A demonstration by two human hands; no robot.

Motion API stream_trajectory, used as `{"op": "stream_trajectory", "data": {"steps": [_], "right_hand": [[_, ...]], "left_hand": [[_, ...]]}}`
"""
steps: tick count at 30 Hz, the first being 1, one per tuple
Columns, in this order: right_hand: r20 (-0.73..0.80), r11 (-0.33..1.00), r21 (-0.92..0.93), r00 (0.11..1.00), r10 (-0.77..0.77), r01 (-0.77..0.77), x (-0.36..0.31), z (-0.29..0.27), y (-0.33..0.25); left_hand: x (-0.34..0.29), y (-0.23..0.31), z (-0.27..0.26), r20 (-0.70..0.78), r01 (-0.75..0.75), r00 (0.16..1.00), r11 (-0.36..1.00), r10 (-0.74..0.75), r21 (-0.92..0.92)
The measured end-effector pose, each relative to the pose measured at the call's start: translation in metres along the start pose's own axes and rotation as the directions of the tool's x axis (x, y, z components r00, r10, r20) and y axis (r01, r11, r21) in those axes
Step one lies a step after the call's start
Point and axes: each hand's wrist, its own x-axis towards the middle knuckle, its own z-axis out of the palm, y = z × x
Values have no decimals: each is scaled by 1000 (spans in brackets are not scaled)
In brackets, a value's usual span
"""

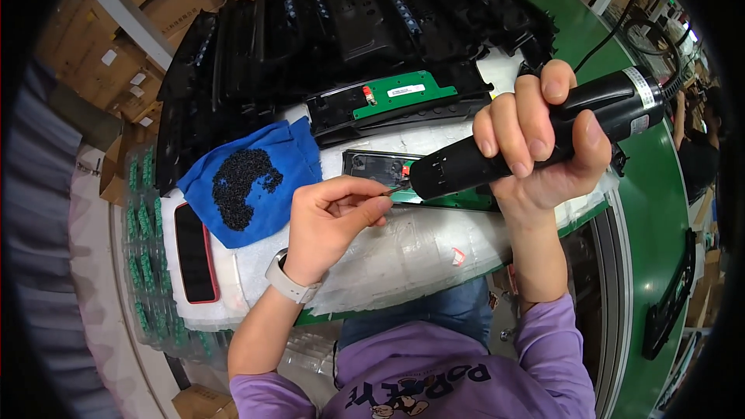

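My right hand (535, 136) is wrapped round a black electric screwdriver (458, 167), whose front end slants down to the left. Close to that end, my left hand (334, 213) pinches a thin dark piece between thumb and forefinger; whether it is a screw or the driver's bit I cannot tell. Beneath them lies a black plastic housing (371, 164) with a green circuit board, partly covered by the screwdriver and my fingers. Left of it, a blue cloth (295, 151) carries a heap of tiny black screws (240, 190).
A second black housing with a green board (403, 93) lies just beyond. Behind it stand several stacked black plastic panels (349, 19). A red-edged phone (195, 252) rests at left, beside clear trays of green parts (140, 256). A cable (613, 31) hangs at upper right.
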Motion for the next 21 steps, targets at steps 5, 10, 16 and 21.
{"op": "stream_trajectory", "data": {"steps": [5,10,16,21], "right_hand": [[2,999,-34,1000,28,-27,-2,3,3],[-152,995,-71,987,60,-71,-6,14,7],[-315,996,-33,946,70,-85,-1,5,-3],[-243,813,-494,947,211,-308,6,-6,-33]], "left_hand": [[-2,-2,-1,6,2,1000,999,-2,40],[-3,-9,1,-7,-35,999,997,35,68],[-2,-5,4,-60,19,998,926,4,376],[-1,-10,-4,-90,-81,990,952,112,297]]}}
